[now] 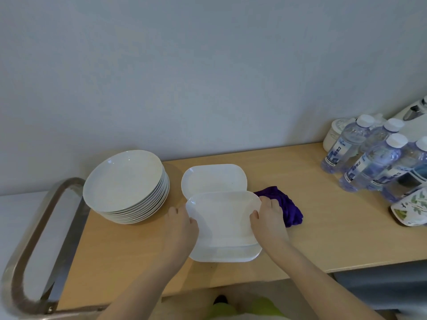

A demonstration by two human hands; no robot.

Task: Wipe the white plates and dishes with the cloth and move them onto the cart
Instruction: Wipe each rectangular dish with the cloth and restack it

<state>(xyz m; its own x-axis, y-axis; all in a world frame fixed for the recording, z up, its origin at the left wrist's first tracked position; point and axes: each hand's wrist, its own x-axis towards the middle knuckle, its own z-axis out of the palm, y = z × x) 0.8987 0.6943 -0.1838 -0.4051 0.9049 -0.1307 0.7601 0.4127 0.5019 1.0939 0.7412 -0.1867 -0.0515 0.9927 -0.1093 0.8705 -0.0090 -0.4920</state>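
A white oblong dish (223, 218) is tilted up over another oblong dish (231, 256) lying flat under it. My left hand (182, 224) grips the tilted dish's left edge, and my right hand (268, 219) grips its right edge. A third oblong dish (213, 177) lies behind them on the wooden table (323, 227). A stack of several round white plates (126, 184) stands at the left. The purple cloth (288, 205) lies crumpled just right of my right hand. The cart's metal handle (34, 239) shows at the far left.
Several water bottles (369, 162) stand at the table's right end, with a white pot (335, 133) behind them and a leaf-patterned white object (411, 209) in front. The wall runs close behind the table. The table's front edge is near my body.
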